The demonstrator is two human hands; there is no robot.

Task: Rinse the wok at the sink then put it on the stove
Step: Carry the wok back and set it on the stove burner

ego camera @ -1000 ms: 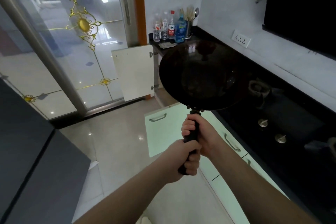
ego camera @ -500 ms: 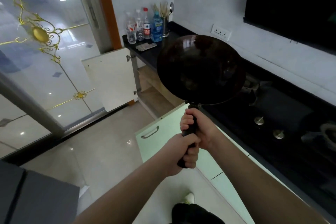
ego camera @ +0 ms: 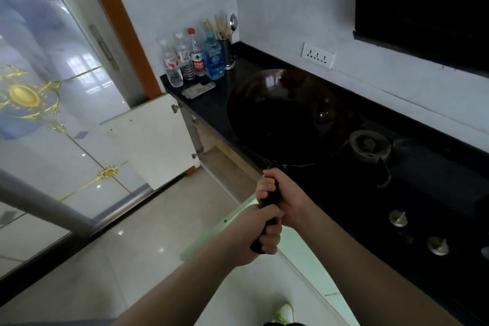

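We've got both bare forearms reaching up from the bottom of the frame, meeting at centre. Our left hand (ego camera: pixel 255 237) wraps the lower end of the long black handle (ego camera: pixel 270 200); our right hand (ego camera: pixel 287 197) curls round it just above, knuckles stacked, wrists nearly touching.

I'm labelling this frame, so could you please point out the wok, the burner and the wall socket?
wok (ego camera: pixel 285 116): head view, dark inside of the bowl.
burner (ego camera: pixel 369 143): head view, centre of the ring.
wall socket (ego camera: pixel 317 55): head view, middle of the white plate.
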